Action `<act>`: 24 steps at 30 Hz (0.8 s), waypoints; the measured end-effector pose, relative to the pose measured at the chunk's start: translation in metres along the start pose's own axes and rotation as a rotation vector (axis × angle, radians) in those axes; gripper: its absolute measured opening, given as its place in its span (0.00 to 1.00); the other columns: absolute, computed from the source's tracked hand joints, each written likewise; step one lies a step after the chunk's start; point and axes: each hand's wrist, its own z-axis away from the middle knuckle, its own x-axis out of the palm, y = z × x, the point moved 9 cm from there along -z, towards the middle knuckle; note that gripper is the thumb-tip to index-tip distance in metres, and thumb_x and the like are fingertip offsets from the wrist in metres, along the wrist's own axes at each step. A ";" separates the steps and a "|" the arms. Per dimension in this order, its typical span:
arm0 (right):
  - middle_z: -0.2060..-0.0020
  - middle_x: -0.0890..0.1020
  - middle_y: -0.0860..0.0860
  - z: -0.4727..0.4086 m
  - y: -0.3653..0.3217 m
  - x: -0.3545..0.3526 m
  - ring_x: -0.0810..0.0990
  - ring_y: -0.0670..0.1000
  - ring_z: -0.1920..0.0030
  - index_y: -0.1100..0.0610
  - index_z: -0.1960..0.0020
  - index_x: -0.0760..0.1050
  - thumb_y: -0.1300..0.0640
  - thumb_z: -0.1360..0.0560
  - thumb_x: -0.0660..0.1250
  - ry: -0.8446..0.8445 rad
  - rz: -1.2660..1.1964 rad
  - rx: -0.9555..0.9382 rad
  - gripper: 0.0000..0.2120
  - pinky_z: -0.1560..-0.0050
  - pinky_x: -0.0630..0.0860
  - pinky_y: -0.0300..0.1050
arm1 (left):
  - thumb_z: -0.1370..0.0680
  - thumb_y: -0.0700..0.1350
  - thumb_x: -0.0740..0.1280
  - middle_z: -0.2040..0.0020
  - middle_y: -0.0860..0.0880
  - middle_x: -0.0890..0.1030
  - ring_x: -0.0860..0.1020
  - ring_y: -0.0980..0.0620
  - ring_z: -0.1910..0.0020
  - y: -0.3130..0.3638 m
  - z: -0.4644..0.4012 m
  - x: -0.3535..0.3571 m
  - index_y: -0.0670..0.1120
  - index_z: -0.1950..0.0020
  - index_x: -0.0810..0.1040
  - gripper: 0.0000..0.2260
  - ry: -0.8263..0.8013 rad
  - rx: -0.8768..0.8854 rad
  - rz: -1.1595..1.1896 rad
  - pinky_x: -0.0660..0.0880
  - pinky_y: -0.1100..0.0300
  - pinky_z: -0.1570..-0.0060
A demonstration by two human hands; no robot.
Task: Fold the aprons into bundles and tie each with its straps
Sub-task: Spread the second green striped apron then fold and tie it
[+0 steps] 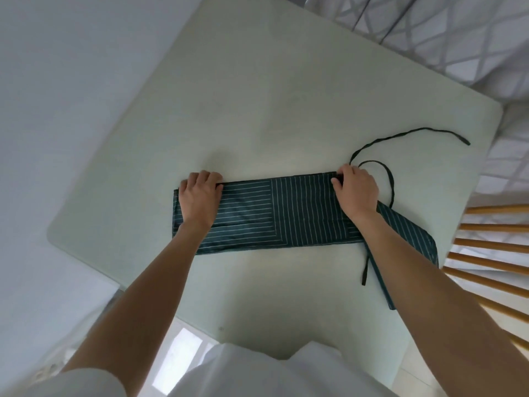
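A dark green striped apron (286, 213) lies on the pale table (257, 96), already folded into a long narrow band, not yet bundled. Its straps (392, 184) trail loose, untied. The left hand (200, 196) and right hand (356, 190) each grip the band's far edge, one near each end.

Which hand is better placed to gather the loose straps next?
The right hand, likely. It grips the far edge of the apron where the straps trail out beside it. The left hand holds the opposite end, away from them.
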 end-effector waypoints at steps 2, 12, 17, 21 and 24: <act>0.46 0.78 0.58 0.018 0.002 -0.007 0.74 0.58 0.45 0.59 0.40 0.73 0.54 0.23 0.64 0.042 -0.091 -0.061 0.14 0.47 0.70 0.51 | 0.24 0.41 0.67 0.49 0.46 0.80 0.76 0.44 0.48 0.025 0.004 -0.006 0.46 0.47 0.79 0.07 0.067 0.072 0.047 0.71 0.49 0.48; 0.50 0.77 0.60 0.195 0.086 0.004 0.75 0.61 0.50 0.61 0.47 0.74 0.52 0.31 0.73 0.097 0.060 0.328 0.18 0.49 0.73 0.56 | 0.22 0.60 0.56 0.25 0.51 0.61 0.56 0.51 0.26 0.211 0.072 0.058 0.49 0.25 0.59 0.27 -0.402 0.523 0.154 0.49 0.46 0.27; 0.52 0.80 0.59 0.216 0.109 0.014 0.77 0.61 0.51 0.61 0.49 0.76 0.55 0.27 0.68 0.021 0.087 0.363 0.11 0.50 0.74 0.55 | 0.20 0.57 0.55 0.23 0.54 0.48 0.44 0.54 0.24 0.205 0.074 0.077 0.52 0.23 0.48 0.29 -0.479 0.554 -0.003 0.41 0.44 0.28; 0.64 0.81 0.56 0.205 0.111 -0.023 0.78 0.55 0.65 0.61 0.49 0.76 0.60 0.23 0.62 0.123 -0.097 0.353 0.06 0.61 0.74 0.47 | 0.21 0.53 0.59 0.23 0.54 0.48 0.42 0.54 0.24 0.175 0.073 0.068 0.51 0.23 0.50 0.29 -0.473 0.528 0.018 0.39 0.42 0.28; 0.62 0.82 0.53 0.185 0.121 -0.069 0.78 0.52 0.66 0.59 0.48 0.76 0.59 0.22 0.62 0.264 -0.229 0.352 0.07 0.65 0.70 0.39 | 0.22 0.49 0.63 0.23 0.53 0.50 0.42 0.54 0.24 0.140 0.068 0.059 0.50 0.24 0.53 0.30 -0.458 0.491 0.002 0.36 0.40 0.29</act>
